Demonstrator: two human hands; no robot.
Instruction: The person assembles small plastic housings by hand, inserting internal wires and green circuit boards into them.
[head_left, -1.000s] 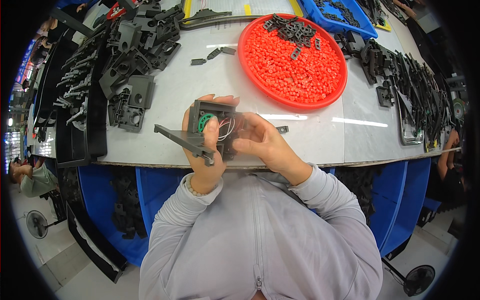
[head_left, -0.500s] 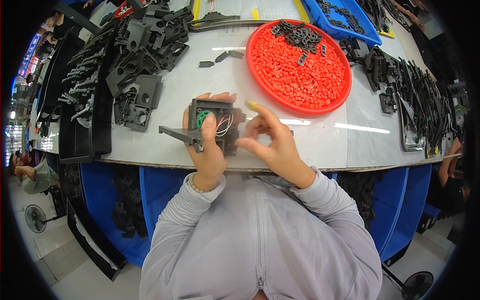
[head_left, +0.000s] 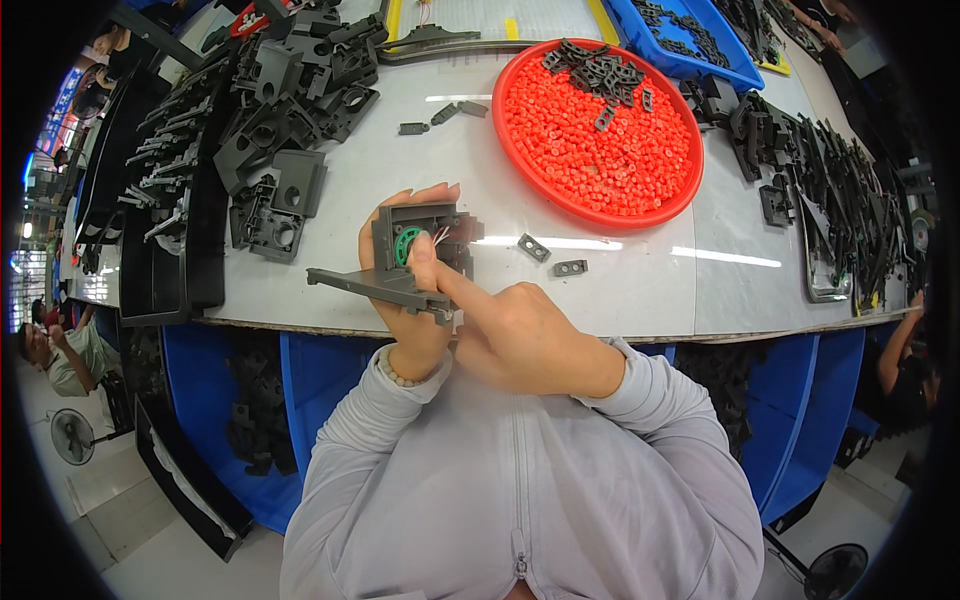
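My left hand (head_left: 415,335) grips a black plastic housing (head_left: 425,215) from below and behind, its thumb pressed inside beside a round green part (head_left: 406,246). Thin white and red wires (head_left: 441,236) show next to that thumb. A long flat arm of the housing (head_left: 375,287) sticks out to the left. Against the housing's near right side is my right hand (head_left: 535,340), index finger reaching over to the left thumb's tip and the other fingers curled below. Its thumb is hidden. Two small black two-holed pieces (head_left: 534,247) lie on the table to the right.
A round red tray (head_left: 500,130) holds many small red parts, with black pieces heaped at its far side. Black plastic parts (head_left: 290,110) pile up at left by a black bin (head_left: 170,300). A blue tray (head_left: 745,75) and more black parts (head_left: 840,190) stand right.
My right hand has moved left and down onto the housing, uncovering the two small black pieces. The housing has turned slightly, its long arm now slanting across the front. Less of the wires shows.
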